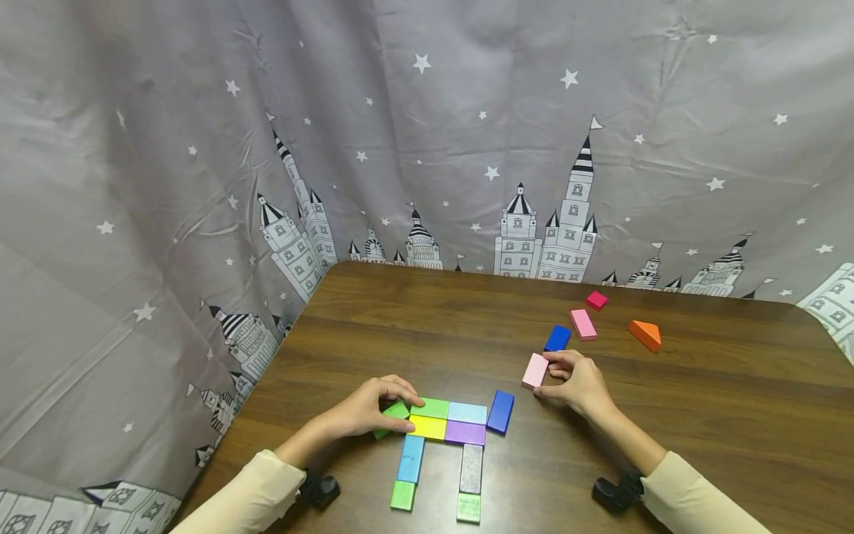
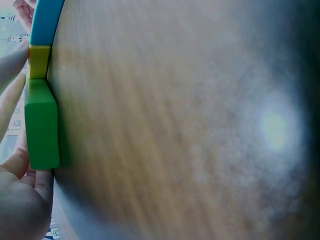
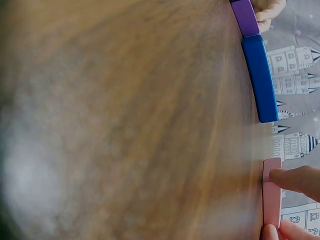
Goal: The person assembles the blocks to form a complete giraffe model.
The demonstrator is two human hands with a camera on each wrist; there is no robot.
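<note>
My right hand (image 1: 579, 382) pinches a light pink block (image 1: 535, 370) at its ends, thumb at the near end and fingers at the far end. In the right wrist view the pink block (image 3: 272, 192) stays low over the wood. My left hand (image 1: 367, 408) rests at the left of a flat block arrangement, thumb at the yellow block (image 1: 429, 428) and a fingertip by the light green block (image 1: 431, 408). A darker green block (image 1: 392, 420) lies partly under that hand. Light blue (image 1: 468, 413) and purple (image 1: 466, 433) blocks continue the rows, with a dark blue block (image 1: 501, 412) slanted at their right.
Below the rows extend a blue block (image 1: 411, 458) and a grey block (image 1: 471, 469), each ending in a small green block (image 1: 403, 495). Farther back lie blue (image 1: 557, 338), pink (image 1: 583, 325), red (image 1: 597, 300) and orange triangular (image 1: 646, 336) blocks. A grey curtain hangs behind the table (image 1: 400, 319).
</note>
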